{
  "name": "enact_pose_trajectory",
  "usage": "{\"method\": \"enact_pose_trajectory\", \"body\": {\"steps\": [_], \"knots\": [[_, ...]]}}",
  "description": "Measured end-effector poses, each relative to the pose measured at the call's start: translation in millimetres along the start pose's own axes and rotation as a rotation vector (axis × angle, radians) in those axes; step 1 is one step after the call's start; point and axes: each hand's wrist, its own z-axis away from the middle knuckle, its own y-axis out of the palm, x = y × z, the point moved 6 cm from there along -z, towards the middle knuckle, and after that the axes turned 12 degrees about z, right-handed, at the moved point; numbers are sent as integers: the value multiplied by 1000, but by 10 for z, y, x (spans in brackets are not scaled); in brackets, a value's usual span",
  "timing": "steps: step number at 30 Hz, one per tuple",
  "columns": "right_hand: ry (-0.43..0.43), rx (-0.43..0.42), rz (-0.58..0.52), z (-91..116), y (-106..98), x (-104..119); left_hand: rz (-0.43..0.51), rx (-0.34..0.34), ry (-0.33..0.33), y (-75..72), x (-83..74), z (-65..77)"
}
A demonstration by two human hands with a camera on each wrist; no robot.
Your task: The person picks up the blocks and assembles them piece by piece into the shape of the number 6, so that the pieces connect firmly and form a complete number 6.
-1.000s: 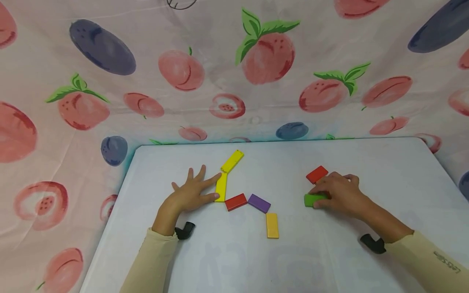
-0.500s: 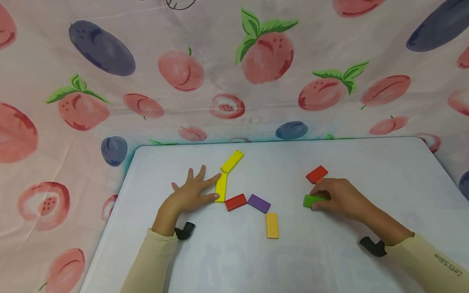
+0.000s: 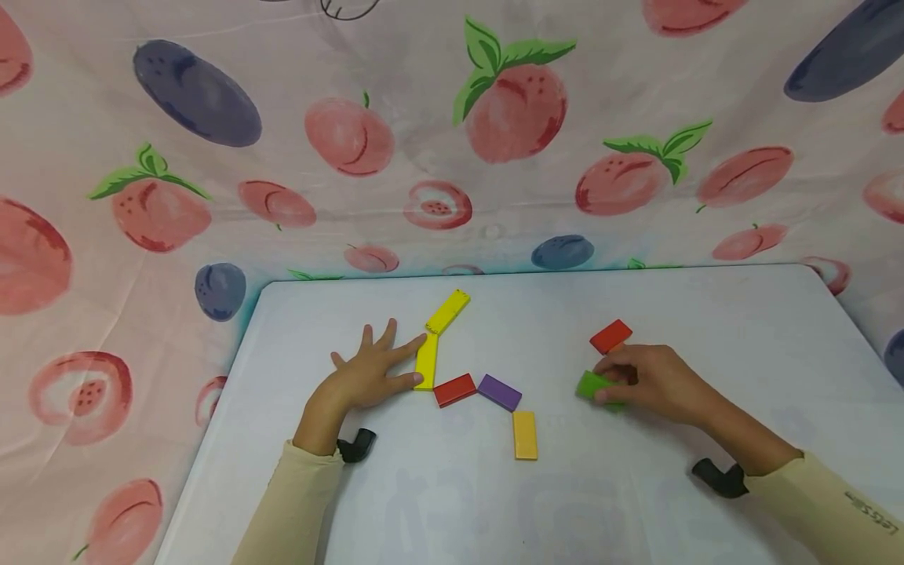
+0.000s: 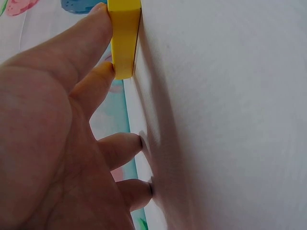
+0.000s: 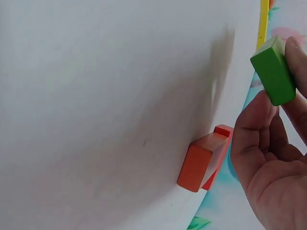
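Observation:
My right hand [image 3: 657,380] pinches a small green block [image 3: 590,383] between thumb and fingers. In the right wrist view the green block [image 5: 274,74] is held tilted, above its shadow on the white surface. My left hand [image 3: 362,378] has its fingers spread, with thumb and forefinger touching the side of a yellow block [image 3: 427,362]. That yellow block [image 4: 125,40] shows at the fingertips in the left wrist view, while two other fingertips rest on the tabletop. Behind the right hand lie a red block [image 3: 610,337] and an orange block [image 5: 195,166], mostly hidden in the head view.
A bent row runs across the white table [image 3: 438,502]: another yellow block [image 3: 448,311], the touched one, a red one [image 3: 455,390], a purple one [image 3: 500,392] and an orange-yellow one [image 3: 525,435]. Fruit-printed cloth [image 3: 424,102] hangs behind the table.
The right hand has shifted slightly left and turned the green block, whose left end now sits a little farther left and up. The left hand and the row of blocks have stayed put.

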Motion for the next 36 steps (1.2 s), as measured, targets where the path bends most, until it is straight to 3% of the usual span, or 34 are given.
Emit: {"method": "enact_pose_trajectory", "body": {"steps": [21,28,36], "knots": [[6,221,-281,-37,177,201,-8,4,9,-1,-21,3],[-9,229,-303,-62,241,233,-19,2,0,8,-6,-9],[41,281,-429,-73,294,298,-11,-2,5,3,-18,8]]}}
